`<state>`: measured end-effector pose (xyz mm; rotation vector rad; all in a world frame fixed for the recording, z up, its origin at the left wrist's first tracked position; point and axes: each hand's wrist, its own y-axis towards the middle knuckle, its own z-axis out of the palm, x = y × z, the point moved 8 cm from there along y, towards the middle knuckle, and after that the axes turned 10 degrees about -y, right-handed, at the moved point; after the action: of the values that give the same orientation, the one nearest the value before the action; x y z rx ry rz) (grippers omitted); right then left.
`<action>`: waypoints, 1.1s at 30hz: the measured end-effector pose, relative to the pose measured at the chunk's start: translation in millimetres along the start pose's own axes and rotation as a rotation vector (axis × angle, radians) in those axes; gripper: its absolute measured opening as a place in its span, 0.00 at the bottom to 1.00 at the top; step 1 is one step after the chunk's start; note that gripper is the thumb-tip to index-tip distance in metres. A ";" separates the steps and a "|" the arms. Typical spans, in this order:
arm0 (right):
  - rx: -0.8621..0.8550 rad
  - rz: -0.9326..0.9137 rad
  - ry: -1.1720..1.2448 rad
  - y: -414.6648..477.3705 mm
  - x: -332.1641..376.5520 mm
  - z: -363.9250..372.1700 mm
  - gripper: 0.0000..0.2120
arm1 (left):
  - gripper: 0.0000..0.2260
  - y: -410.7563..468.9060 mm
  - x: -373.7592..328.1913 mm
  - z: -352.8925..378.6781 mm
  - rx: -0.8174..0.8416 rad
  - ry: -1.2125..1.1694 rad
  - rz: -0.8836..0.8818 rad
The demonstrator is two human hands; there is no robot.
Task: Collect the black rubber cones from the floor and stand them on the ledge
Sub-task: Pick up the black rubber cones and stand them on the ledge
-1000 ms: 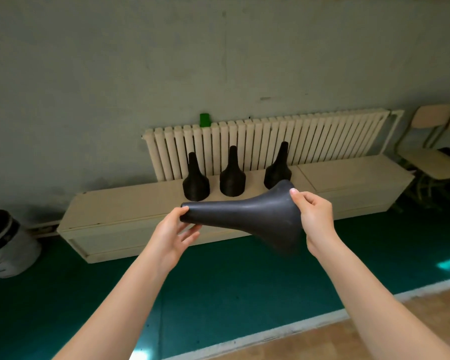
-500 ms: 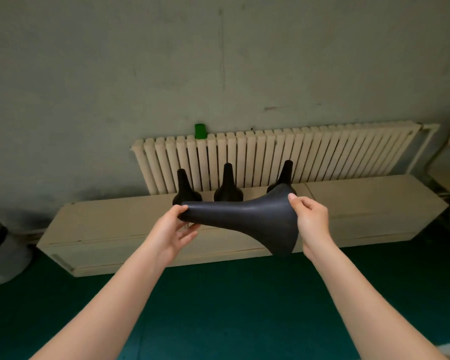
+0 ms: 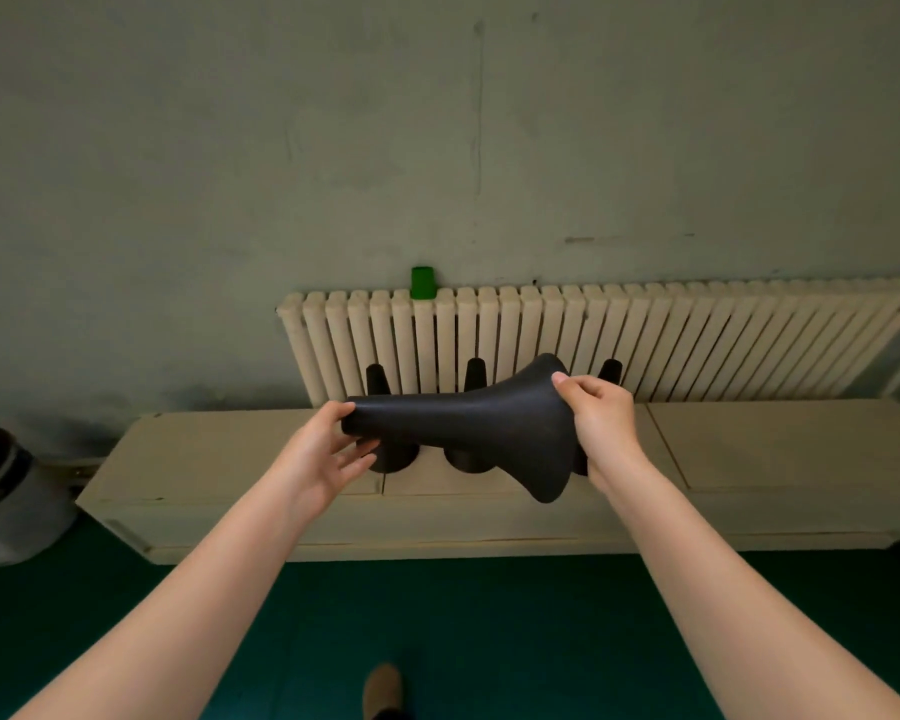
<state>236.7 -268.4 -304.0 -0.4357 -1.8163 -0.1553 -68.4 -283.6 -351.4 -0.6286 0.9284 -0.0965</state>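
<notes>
Black matte rubber cone (image 3: pixel 479 433), flared at its base, held sideways: left hand (image 3: pixel 323 454) grips the narrow tip, right hand (image 3: pixel 601 423) the wide rim, above the cream ledge (image 3: pixel 775 449).

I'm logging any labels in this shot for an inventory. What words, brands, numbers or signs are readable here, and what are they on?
None can be read.
Held cone: plain black, no marking visible.
Green cup on the radiator: no print visible.
Bucket at left: dark band, any print too blurred to read.
Ledge: bare.
</notes>
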 end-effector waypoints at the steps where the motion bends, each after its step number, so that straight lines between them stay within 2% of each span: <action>1: 0.003 -0.001 0.003 7.4 2.0 6.8 0.09 | 0.21 12.1 -4.9 0.8 -0.006 0.003 -0.002; 14: 0.005 0.094 0.019 115.6 28.6 154.8 0.09 | 0.07 181.0 -122.8 -6.0 -0.020 0.053 0.008; 18: -0.009 0.162 0.029 134.4 15.9 195.1 0.10 | 0.09 216.2 -145.2 -14.7 -0.041 0.106 0.023; 24: 0.061 0.232 0.018 175.4 -1.3 238.7 0.08 | 0.07 256.8 -166.3 -15.5 -0.050 0.140 0.061; 29: 0.195 0.336 0.013 216.2 -23.0 270.0 0.05 | 0.17 286.9 -179.5 -3.1 -0.039 0.112 0.136; 33: 0.308 0.407 -0.027 252.5 -43.7 289.4 0.06 | 0.15 309.1 -183.7 21.5 -0.047 0.189 0.220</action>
<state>80.1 49.1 -459.1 -0.5767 -1.7033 0.4075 -220.7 41.7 -378.5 -0.5640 1.1800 0.0637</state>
